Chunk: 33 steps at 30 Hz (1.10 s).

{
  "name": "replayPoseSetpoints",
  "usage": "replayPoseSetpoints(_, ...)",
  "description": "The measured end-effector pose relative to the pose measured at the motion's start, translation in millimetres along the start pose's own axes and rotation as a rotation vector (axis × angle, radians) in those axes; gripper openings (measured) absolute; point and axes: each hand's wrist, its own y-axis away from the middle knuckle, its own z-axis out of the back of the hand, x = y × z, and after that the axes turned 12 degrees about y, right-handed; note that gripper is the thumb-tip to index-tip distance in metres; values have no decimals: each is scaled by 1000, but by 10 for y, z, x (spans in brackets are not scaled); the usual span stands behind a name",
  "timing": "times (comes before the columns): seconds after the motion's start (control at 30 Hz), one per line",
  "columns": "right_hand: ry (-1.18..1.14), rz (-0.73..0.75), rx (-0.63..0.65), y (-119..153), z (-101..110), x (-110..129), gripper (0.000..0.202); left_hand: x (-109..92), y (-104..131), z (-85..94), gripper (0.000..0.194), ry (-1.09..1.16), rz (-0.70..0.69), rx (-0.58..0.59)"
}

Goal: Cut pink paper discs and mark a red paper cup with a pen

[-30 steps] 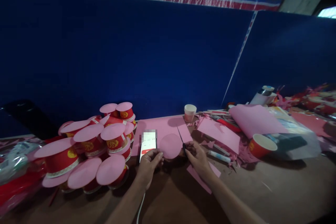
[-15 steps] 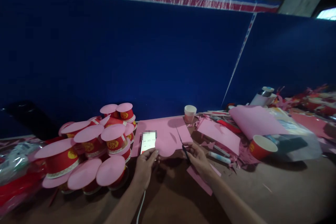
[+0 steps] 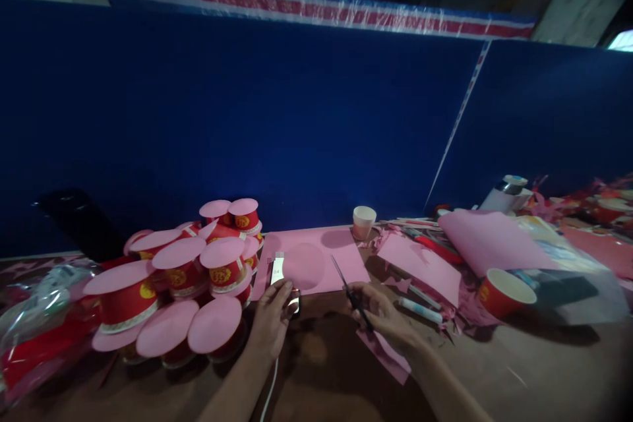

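On the side of the table (image 3: 494, 379) towards its near edge, the left hand (image 3: 270, 320) has a narrow grip, thumb and fingers pinching the near-left rim of a pink disc (image 3: 307, 268). Its partner, the right hand (image 3: 380, 311), has its grip wrapped round the dark handles of a pair of scissors (image 3: 351, 297), the blades looking almost together. The disc lies from the left grip towards the table's far edge and rightward; being round, it shows no long axis, and the left hand is the nearer. The scissors run lengthwise towards the far edge, tips angled left, apart from the disc's right rim. The disc partly covers a phone (image 3: 277, 270). Beyond, a pink sheet (image 3: 353, 265) reaches towards the far edge, where a cup (image 3: 363, 224) stands upright.
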Motion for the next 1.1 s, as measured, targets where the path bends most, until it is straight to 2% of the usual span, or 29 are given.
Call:
replayPoseSetpoints(0.3, 68, -20, 129, 7, -19, -2, 36, 10, 8, -5, 28, -3, 26, 6)
replayPoseSetpoints(0.63, 63, -68, 105, 43, -147, -82, 32, 49, 60, -49, 29, -135, 24, 66)
replayPoseSetpoints(0.87, 77, -53, 87, 34, -137, -101, 33, 74, 61, -40, 30, -276, -26, 114)
replayPoseSetpoints(1.1, 61, -48, 89, 24, -136, -115, 31, 90, 28, -27, 29, -299, -41, 117)
